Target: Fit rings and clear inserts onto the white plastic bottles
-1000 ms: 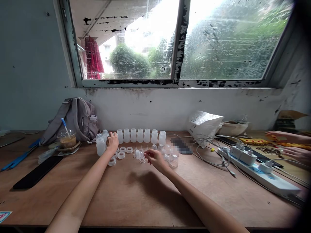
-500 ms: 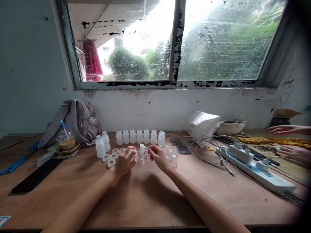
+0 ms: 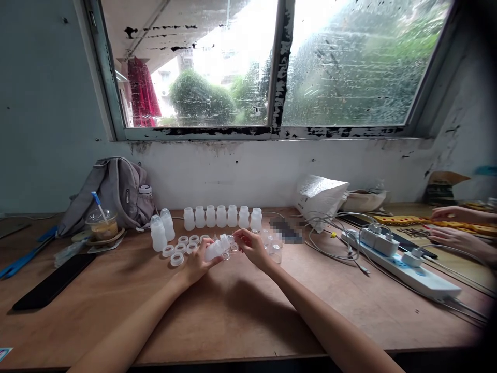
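Observation:
A frosted feeding bottle lies tilted in my left hand, its open neck pointing up and right. My right hand is at that neck, with thumb and fingers pinched together; something small and clear shows by the fingertips, but its kind is hidden. Below the neck lies a small clear ring. White collar rings are grouped left of my left hand. Several clear dome caps stand beside my right wrist. Behind, open frosted bottles form a row, and two capped bottles stand at the left.
On the left are a grey backpack, a drink cup and a black flat case. To the right are tangled cables, a white power strip and a silver bag. Another person's hands work at far right.
My left hand has tipped the bottle over to the right, bringing its neck to my right fingertips. The view has shifted slightly. The other person's hands have moved closer together.

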A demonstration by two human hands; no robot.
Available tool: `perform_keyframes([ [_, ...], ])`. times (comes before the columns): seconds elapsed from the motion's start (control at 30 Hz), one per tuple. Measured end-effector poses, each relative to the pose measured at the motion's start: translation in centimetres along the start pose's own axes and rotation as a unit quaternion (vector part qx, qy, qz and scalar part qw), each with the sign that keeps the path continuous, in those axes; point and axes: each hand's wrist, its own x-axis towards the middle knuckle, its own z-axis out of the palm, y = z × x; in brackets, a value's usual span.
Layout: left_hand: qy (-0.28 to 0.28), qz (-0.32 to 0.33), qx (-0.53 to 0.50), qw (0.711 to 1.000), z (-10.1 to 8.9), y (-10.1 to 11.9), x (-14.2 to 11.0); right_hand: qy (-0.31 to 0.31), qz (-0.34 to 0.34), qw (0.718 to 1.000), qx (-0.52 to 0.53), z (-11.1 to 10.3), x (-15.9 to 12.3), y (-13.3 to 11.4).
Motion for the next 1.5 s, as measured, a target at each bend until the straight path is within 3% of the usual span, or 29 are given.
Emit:
perform_keyframes([
  [0.23,0.029,0.037,0.082,0.996,0.1,-0.3,0.0,-0.017,-0.035,0.999,-0.037,0.2,-0.1,-0.1],
  [0.53,0.041,0.078,0.139,0.986,0.0,-0.5,0.1,-0.022,-0.031,0.996,-0.081,0.5,-0.2,-0.3],
  [0.83,0.031,0.093,0.142,0.985,0.0,-0.4,-0.1,-0.040,-0.029,0.992,-0.114,0.6,-0.4,-0.4],
  [1.1,0.024,0.111,0.153,0.982,0.0,-0.7,0.0,-0.066,-0.066,0.988,-0.120,0.4,-0.3,-0.4],
  [1.33,0.012,0.092,0.155,0.984,0.0,-0.5,-0.2,-0.053,-0.069,0.979,-0.183,1.2,-0.4,0.9],
  [1.5,0.005,0.065,0.122,0.990,-0.1,-0.4,-0.1,-0.069,-0.062,0.980,-0.175,0.8,-0.4,0.2],
])
